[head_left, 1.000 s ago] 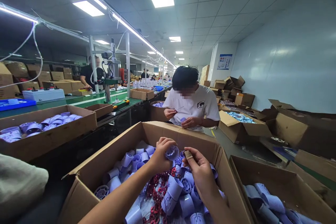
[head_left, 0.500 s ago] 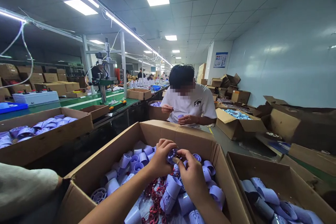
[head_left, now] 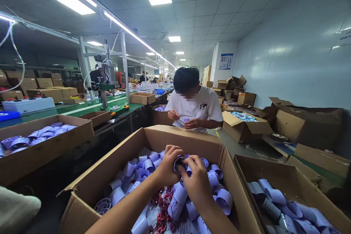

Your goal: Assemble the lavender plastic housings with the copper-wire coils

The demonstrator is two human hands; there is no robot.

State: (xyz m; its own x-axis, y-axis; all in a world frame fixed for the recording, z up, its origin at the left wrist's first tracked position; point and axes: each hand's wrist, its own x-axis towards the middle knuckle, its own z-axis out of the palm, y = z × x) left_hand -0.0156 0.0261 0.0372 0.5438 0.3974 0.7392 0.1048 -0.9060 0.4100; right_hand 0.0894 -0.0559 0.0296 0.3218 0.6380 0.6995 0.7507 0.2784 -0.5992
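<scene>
Above the open cardboard box, my left hand point(head_left: 170, 166) is closed around a purple plastic cup-shaped housing point(head_left: 178, 159). The housing's round opening is tilted toward me, and its inside looks dark. From the right, my right hand point(head_left: 196, 176) grips the same piece, with thumb and fingertips bent in at the rim. Whether those fingertips also pinch a small part cannot be made out. Below both hands lie many similar purple housings point(head_left: 175, 204) and a tangled heap of small red parts with wires point(head_left: 163, 208) on clear plastic.
The cardboard box point(head_left: 93, 182) surrounds my forearms. To the right stands another box point(head_left: 263, 164) of purple housings; a third box point(head_left: 68, 137) is at left. Across from me a person in a white shirt point(head_left: 203, 108) handles a purple piece. A press machine point(head_left: 105, 76) stands on the green line.
The view has turned slightly right. In my hands the housing has been tilted so its opening shows more, and my right fingertips have moved in against the rim. Both hands still hold it.
</scene>
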